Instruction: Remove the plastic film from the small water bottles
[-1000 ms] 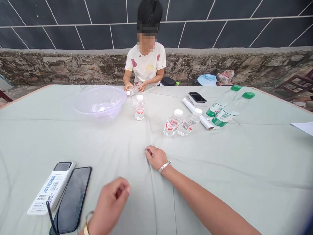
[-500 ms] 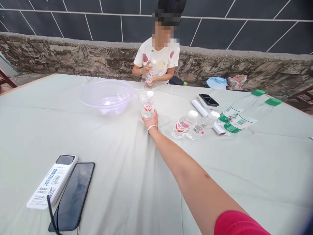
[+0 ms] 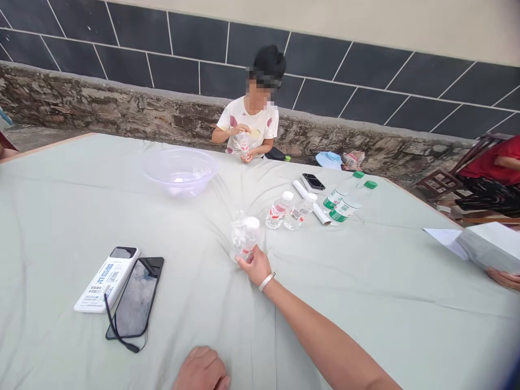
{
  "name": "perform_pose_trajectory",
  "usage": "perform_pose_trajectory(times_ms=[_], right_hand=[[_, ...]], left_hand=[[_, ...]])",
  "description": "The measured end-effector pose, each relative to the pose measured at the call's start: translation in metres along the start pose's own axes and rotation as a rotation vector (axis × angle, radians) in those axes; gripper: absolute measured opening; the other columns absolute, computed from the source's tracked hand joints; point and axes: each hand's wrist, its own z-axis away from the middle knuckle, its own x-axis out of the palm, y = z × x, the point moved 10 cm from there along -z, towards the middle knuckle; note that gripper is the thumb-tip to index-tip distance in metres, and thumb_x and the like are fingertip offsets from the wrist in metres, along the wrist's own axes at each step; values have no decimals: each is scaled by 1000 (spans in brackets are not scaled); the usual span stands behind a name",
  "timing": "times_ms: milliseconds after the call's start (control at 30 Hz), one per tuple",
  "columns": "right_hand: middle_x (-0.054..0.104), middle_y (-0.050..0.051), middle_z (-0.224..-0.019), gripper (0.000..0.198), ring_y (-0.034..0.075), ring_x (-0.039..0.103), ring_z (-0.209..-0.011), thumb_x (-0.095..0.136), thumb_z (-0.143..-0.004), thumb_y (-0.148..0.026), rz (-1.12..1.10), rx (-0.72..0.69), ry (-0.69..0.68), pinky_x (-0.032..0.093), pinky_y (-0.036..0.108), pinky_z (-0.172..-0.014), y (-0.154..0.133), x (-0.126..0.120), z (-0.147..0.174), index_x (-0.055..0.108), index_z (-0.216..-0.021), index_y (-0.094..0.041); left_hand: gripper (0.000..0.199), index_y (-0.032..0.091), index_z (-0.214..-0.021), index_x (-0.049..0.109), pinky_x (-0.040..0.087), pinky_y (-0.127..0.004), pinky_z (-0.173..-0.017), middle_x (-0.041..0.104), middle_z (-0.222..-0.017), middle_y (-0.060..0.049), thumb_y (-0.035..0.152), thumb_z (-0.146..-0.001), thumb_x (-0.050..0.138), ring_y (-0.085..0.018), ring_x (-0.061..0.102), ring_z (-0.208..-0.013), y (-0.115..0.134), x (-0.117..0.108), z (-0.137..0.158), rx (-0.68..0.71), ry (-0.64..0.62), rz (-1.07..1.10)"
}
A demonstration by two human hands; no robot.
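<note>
My right hand (image 3: pixel 257 265), with a silver bracelet at the wrist, is wrapped round a small clear water bottle (image 3: pixel 251 230) with a white cap and a red-and-white label. Crumpled clear plastic (image 3: pixel 239 225) lies against the bottle's left side; whether I grip it too is unclear. My left hand (image 3: pixel 202 369) rests at the near edge of the view with its fingers curled in, and nothing shows in it. Just beyond the right hand stand two more white-capped bottles, one with its label facing me (image 3: pixel 278 211) and another beside it (image 3: pixel 299 213).
Two green-capped bottles (image 3: pixel 343 208), a white paper roll (image 3: pixel 320 214) and a phone (image 3: pixel 313 181) lie to the right. A purple basin (image 3: pixel 181 187) sits left. Two phones (image 3: pixel 136 298) lie near left. Across the table, a person (image 3: pixel 254 127) holds a bottle; at right, another person's hand (image 3: pixel 504 277) holds papers.
My right hand has drawn the bottle and the clear plastic toward me. My left hand has come into view. The person opposite has moved a hand to the top of their bottle.
</note>
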Motion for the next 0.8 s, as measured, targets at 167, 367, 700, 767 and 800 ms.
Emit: perform_pose_trajectory(times_ms=[167,367,700,767,800], right_hand=[[55,-2,-60,31,14,52,-51,56,-71,-49,-316,105,-260,43,26,-50,8,9,137,52,-82,-20],[53,-2,-50,40,15,55,-43,46,-76,-59,-487,499,-519,44,26,-44,12,35,193,47,-73,-19],[64,7,-76,44,20,60,-71,33,-88,-52,268,176,-74,40,29,-61,19,-60,188,58,-74,-20],[63,10,-99,29,23,58,-91,44,-85,-40,401,202,112,41,30,-71,45,-101,190,59,-100,-19],[61,12,-103,31,24,56,-96,49,-83,-36,470,234,148,41,31,-74,60,-115,192,57,-107,-18]], left_hand=[[19,20,-62,50,41,-26,-58,56,-61,1,19,-80,47,-13,52,-59,-10,-13,-5,-159,-84,73],[22,20,-69,56,42,-27,-62,58,-65,0,32,-83,44,-14,53,-61,-26,-21,2,-429,10,280],[52,18,-107,57,40,-45,-89,66,-91,-7,58,-77,45,-21,61,-80,-5,-8,5,-649,229,320],[54,18,-110,56,36,-48,-94,66,-94,-8,59,-77,45,-23,61,-85,8,-4,2,-601,258,313],[55,18,-112,55,32,-49,-98,65,-95,-9,59,-77,45,-24,60,-88,16,-1,1,-568,260,311]])
